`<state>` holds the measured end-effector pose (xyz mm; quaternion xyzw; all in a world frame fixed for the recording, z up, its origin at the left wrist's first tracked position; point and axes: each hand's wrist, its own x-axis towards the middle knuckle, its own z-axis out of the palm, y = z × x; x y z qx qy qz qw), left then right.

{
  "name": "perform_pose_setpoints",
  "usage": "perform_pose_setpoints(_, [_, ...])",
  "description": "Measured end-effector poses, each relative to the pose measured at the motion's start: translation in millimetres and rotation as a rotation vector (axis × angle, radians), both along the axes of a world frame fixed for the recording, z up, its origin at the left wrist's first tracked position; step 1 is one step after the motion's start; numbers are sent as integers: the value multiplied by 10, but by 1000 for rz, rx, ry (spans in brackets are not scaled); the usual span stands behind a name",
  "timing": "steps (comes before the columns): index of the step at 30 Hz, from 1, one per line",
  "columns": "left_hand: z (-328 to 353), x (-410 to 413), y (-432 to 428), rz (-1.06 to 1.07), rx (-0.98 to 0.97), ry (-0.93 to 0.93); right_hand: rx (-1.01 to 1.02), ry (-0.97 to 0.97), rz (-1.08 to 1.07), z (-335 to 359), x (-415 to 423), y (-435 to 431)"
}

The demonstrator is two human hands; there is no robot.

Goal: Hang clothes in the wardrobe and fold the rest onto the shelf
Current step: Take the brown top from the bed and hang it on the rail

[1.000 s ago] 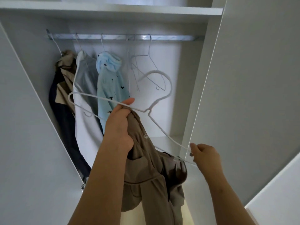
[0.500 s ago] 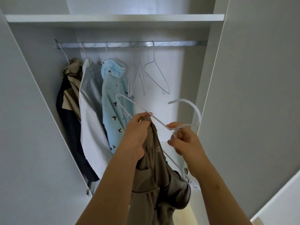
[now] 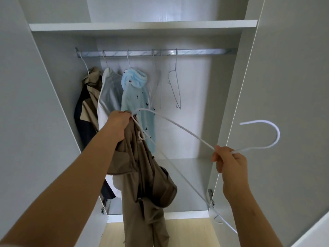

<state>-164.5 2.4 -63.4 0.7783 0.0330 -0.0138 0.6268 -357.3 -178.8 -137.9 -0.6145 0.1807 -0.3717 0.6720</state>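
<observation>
1. Left hand [image 3: 118,122], centre of frame: fingers curled tight, gripping the top of the brown garment [image 3: 142,168] bunched together with one end of the white hanger [image 3: 278,134].
2. Right hand [image 3: 229,161], right of centre: fingers and thumb pinch the hanger's neck, just below the hook. The hook points right, in front of the open right door [image 3: 288,77].
3. The hanger wire runs taut between the two hands. Its lower bar slants down to the lower right of the frame.
4. The brown garment hangs from the left fist down to the bottom edge, in front of the wardrobe opening and not on the rail [image 3: 195,51].
5. Writing: faint print along the rail, too blurred to read.
6. On the rail, left to right: tan-and-navy jacket [image 3: 87,104], white-grey top [image 3: 108,93], light blue bird-print top [image 3: 135,93], bare wire hangers [image 3: 175,86].
7. Shelf [image 3: 142,26] sits above the rail, with nothing visible on its front edge.
</observation>
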Motion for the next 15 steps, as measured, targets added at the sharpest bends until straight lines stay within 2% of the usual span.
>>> perform_pose_setpoints(4, [77,58,53,-19,222,-185,-99,84,55,-16,4,28])
perform_pose_setpoints(7, [73,-44,28,-135,363,-355,-145,142,91,-18,60,97])
perform_pose_setpoints(11, [19,-418,-157,-359,350,-470,-187,196,132,-33,146,234])
perform_pose_setpoints(15, [-5,-780,-321,-615,231,-512,-203,223,183,-50,228,356])
